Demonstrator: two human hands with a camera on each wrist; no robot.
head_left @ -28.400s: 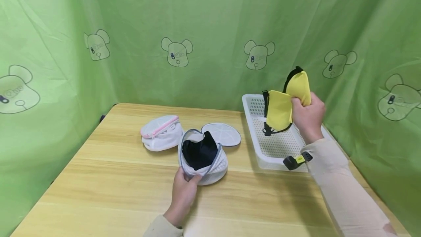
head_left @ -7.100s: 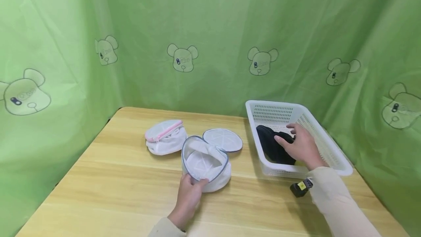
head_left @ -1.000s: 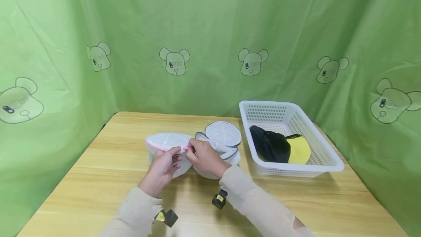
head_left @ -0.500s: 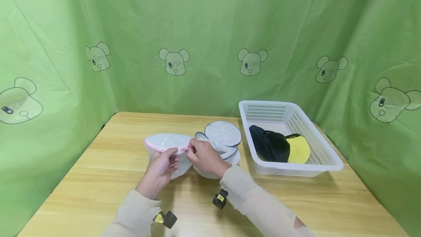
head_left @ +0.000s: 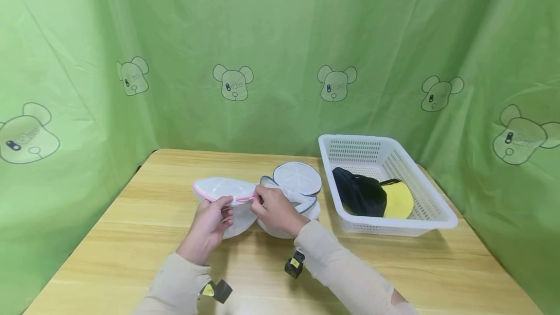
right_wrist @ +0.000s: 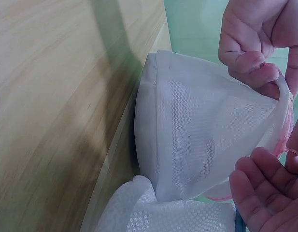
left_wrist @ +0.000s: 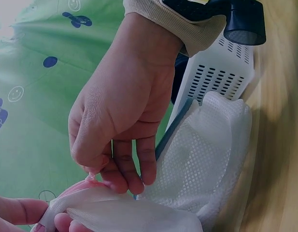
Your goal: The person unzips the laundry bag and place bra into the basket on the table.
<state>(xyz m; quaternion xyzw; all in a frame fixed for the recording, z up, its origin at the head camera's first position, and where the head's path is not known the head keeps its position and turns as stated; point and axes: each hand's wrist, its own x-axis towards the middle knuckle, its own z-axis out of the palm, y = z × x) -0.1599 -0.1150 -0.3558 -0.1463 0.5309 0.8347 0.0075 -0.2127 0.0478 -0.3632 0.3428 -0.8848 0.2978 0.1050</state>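
Observation:
A white mesh laundry bag (head_left: 225, 187) with a pink zip is tilted up on the table. My left hand (head_left: 205, 227) grips its rim, thumb on the pink edge; in the right wrist view its fingers curl over the bag's (right_wrist: 202, 121) edge. My right hand (head_left: 275, 210) pinches the zip pull at the right end of the rim. The left wrist view shows thumb and forefinger on the pink pull (left_wrist: 92, 179), other fingers loosely bent. Touching the bag on its right stands a second mesh bag (head_left: 313, 211) with a blue-grey zip, its round lid (head_left: 297, 178) folded back.
To the right, a white plastic basket (head_left: 393, 223) holds a black bra (head_left: 363, 193) and a yellow bra (head_left: 398, 200) with a black strap. A green curtain (head_left: 280, 23) hangs behind the wooden table (head_left: 109, 237).
Seconds ago my left hand held the blue-zip bag and my right was in the basket; both are now at the pink-zip bag. Lately my right hand shifted slightly right, my left slightly left.

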